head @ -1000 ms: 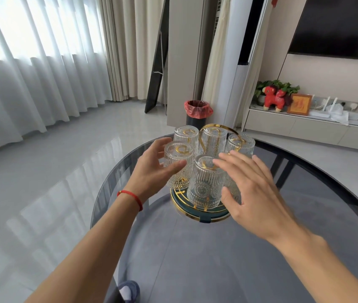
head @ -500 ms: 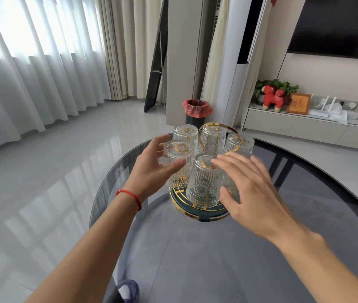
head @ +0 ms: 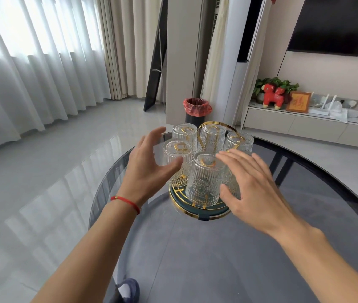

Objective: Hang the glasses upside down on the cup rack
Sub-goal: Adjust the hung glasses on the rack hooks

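Several ribbed clear glasses hang upside down on the cup rack [head: 203, 213], a round dark green base with a gold rim and a gold ring handle [head: 230, 127]. The nearest glass [head: 204, 180] stands at the front, another glass [head: 177, 153] at the left. My left hand [head: 149, 169] hovers beside the left glass, fingers spread, thumb close to it. My right hand [head: 254, 186] is open at the rack's right side, fingers over the right glasses, and partly hides them. Neither hand grips anything.
The rack stands on a round dark glass table [head: 195, 259] whose far edge curves just behind it. On the floor beyond is a black bin with a red bag [head: 196, 110]. A low cabinet with ornaments [head: 304, 125] runs along the right wall.
My left hand has opened and drawn back slightly from the left glass. The right hand stays spread by the rack, shifted only a little.
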